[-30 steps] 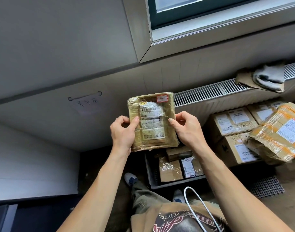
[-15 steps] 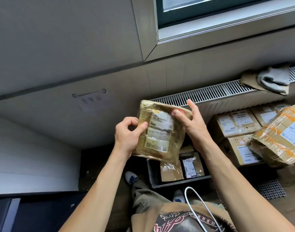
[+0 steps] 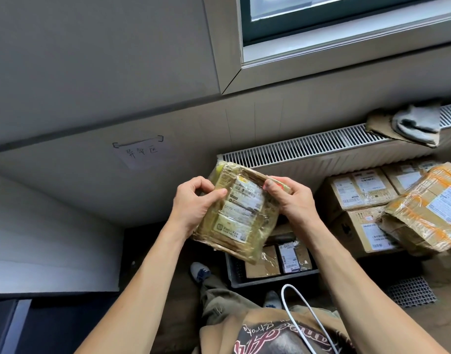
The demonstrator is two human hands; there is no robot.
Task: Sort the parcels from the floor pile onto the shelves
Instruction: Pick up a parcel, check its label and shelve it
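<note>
Here we grip the flat parcel (image 3: 237,213) with left hand (image 3: 193,203) and right hand (image 3: 291,198) closed on its edges; we should read its label squarely before shelving.

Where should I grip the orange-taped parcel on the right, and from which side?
Grip the orange-taped parcel by its two long side edges, from above. It lies tilted atop the cardboard boxes, its broad face up, so those edges look reachable.
</note>
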